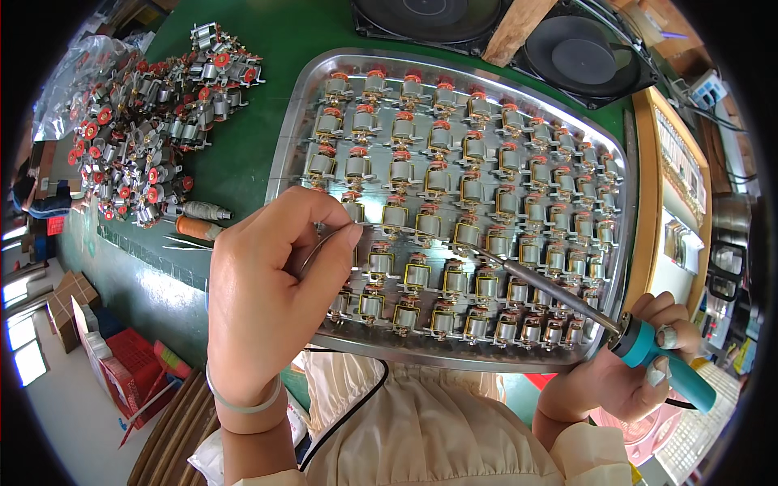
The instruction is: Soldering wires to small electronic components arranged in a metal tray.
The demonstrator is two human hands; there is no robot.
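Note:
My right hand (640, 364) grips the teal handle of a soldering iron (559, 292), with tape or bandage on two fingertips. The iron's tip touches or hovers just over a small metal coil part (466, 234) in the tray. My left hand (279, 275) is closed, thumb and forefinger pinching thin solder wire (389, 230) that runs toward the iron's tip. Below both hands, a shallow metal tray (288, 138) holds rows of these silvery, yellow-edged parts with reddish tops. Whether wire and tip meet is too small to tell.
A heap of similar parts with red discs (154, 121) lies at the left on the green table (235, 174). Beside it is an orange-handled tool (198, 227). Black round fans or speakers (575, 53) and a wooden strip (519, 31) stand behind the tray. A wooden-framed box (648, 162) is right.

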